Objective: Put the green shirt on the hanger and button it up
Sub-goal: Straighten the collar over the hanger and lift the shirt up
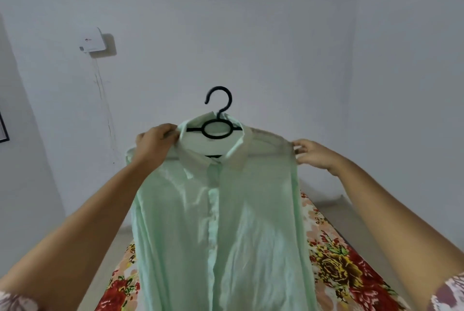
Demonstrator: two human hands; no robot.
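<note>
Both shoulders of the green shirt [221, 223] are held above the bed [334, 260], one gripped by the left hand [154, 144], one pinched by the right hand [315, 154]. With the hanger [221, 115] already inside, buttoning is judged next, needing a freed hand.

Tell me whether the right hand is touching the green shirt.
Touching. The head view shows the right hand pinching the green shirt at its shoulder edge, with its fingers on the fabric and no gap.
</note>
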